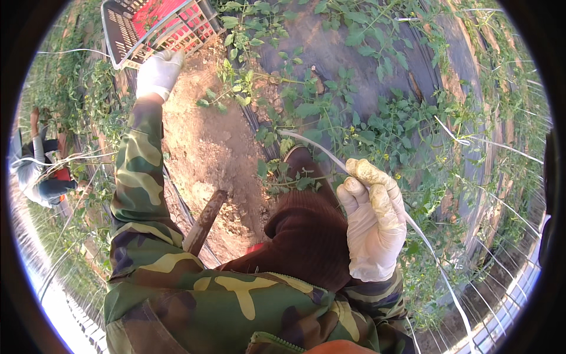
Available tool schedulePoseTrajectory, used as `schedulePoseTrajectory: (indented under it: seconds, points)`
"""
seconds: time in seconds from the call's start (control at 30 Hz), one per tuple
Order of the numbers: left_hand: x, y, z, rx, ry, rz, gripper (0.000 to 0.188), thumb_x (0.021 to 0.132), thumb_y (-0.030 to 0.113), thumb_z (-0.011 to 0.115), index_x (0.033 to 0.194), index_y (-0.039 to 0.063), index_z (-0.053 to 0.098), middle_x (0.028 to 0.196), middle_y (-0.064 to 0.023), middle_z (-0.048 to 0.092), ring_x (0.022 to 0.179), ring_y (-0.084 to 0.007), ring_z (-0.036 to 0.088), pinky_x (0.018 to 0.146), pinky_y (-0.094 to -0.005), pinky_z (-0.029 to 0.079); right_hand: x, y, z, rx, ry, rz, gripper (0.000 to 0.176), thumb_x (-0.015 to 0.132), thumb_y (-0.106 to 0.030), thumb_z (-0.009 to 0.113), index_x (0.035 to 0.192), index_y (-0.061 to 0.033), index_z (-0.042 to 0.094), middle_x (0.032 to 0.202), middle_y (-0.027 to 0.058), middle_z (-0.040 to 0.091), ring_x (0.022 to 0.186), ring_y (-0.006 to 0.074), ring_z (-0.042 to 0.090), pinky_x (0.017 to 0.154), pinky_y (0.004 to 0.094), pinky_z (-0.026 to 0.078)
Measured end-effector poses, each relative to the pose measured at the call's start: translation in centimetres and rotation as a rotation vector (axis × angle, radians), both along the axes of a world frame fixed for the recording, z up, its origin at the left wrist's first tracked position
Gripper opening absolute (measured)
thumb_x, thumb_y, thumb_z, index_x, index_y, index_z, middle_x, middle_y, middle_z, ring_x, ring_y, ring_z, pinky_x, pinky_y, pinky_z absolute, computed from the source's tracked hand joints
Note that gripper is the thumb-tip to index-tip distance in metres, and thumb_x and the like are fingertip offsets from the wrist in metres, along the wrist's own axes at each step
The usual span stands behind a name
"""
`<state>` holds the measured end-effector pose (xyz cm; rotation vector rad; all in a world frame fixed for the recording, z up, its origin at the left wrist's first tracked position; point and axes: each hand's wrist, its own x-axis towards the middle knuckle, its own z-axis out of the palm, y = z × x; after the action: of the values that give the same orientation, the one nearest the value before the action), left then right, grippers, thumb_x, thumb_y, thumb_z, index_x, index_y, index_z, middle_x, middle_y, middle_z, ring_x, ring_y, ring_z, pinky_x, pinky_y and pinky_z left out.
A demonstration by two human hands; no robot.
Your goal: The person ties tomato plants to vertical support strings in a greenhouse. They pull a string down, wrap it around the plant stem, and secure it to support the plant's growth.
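Observation:
My left hand [160,74], in a white glove, grips the near rim of a plastic crate [116,33] at the upper left; a red sheet or lining shows inside it. My right hand [373,217], in a thin glove with yellowish stained fingertips, is raised at the right, palm up. Its fingers are curled on a white plastic string [318,148], which runs from the tomato plants past the hand and down to the lower right. Leafy tomato plants [327,110] sprawl in front of me over dark plastic mulch film [367,71].
Bare soil [212,128] forms a path between the rows. A wooden post [205,221] leans beside my left arm. Another person [40,168] is low among the plants at the far left. White support strings [504,150] cross the rows at the right.

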<state>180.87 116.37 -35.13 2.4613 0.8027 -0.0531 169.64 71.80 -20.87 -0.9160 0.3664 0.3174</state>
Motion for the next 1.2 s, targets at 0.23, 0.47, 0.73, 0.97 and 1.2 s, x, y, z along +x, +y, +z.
schedulePoseTrajectory:
  seconds: [0.23,0.47,0.73,0.97,1.2]
  points:
    - [-3.4,-12.9,-22.7,-0.831,0.369,0.148,0.04,0.093,0.03,0.07,0.125,0.007,0.065,0.098,-0.0038,0.071,0.073,-0.0138,0.066,0.064,-0.0291,0.049,2.8,0.2,-8.0,-0.601,0.056,0.201,0.045,0.107,-0.033,0.047,0.137,-0.0008,0.056,0.134,0.011,0.061,0.105,0.0169,0.064,0.089,0.0295,0.05]
    - [2.0,-14.9,-33.2,-1.642,-0.375,0.567,0.03,0.1,0.017,0.055,0.129,0.01,0.057,0.114,-0.0087,0.071,0.096,-0.025,0.068,0.075,-0.0397,0.051,4.3,0.6,-12.2,-0.893,-0.208,0.295,0.034,0.106,-0.027,0.051,0.127,-0.004,0.065,0.109,0.0031,0.065,0.075,0.0077,0.051,0.072,0.0213,0.044]
    - [6.5,-17.3,-29.1,-1.377,-0.437,0.293,0.027,0.091,-0.001,0.064,0.117,0.004,0.066,0.1,-0.0055,0.072,0.082,-0.0148,0.065,0.07,-0.0291,0.051,9.1,2.7,-14.5,-0.588,0.043,-0.141,0.034,0.106,-0.026,0.049,0.13,-0.0046,0.06,0.12,0.0071,0.067,0.105,0.0146,0.064,0.091,0.0283,0.049]
    - [7.1,-22.5,-27.6,-0.914,-0.474,0.007,0.023,0.094,0.004,0.064,0.116,0.004,0.067,0.108,-0.004,0.07,0.095,-0.0125,0.062,0.086,-0.0277,0.051,13.4,2.7,-15.5,-0.48,-0.207,-0.481,0.038,0.108,-0.023,0.043,0.14,-0.0043,0.051,0.141,0.0146,0.054,0.126,0.0255,0.057,0.108,0.0394,0.043]
    - [8.5,-27.2,-24.6,-0.708,-0.582,0.005,0.022,0.093,0.01,0.066,0.115,0.004,0.071,0.108,-0.0075,0.072,0.098,-0.0164,0.065,0.09,-0.0307,0.051,14.5,5.9,-22.7,-0.28,0.207,-0.414,0.028,0.104,-0.024,0.052,0.126,-0.0078,0.06,0.12,0.0058,0.063,0.109,0.0197,0.062,0.102,0.0396,0.041]
